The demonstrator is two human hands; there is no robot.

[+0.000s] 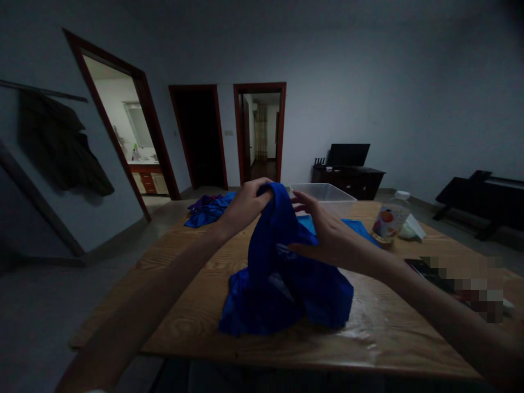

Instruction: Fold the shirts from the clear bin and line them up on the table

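A blue cloth (pixel 282 284) hangs in a bunch over the wooden table (pixel 192 316), its lower part resting on the tabletop. My left hand (pixel 245 204) is closed on the top of the cloth and lifts it. My right hand (pixel 327 232) lies against the cloth's right side, fingers stretched out and partly spread, touching the fabric below the top.
A pile of blue and purple cloth (pixel 208 210) lies at the table's far left. A clear plastic bin (pixel 325 197) stands behind my hands, flat blue cloth (pixel 356 226) beside it. A plastic bottle (pixel 391 218) and a white wad (pixel 411 229) sit at right.
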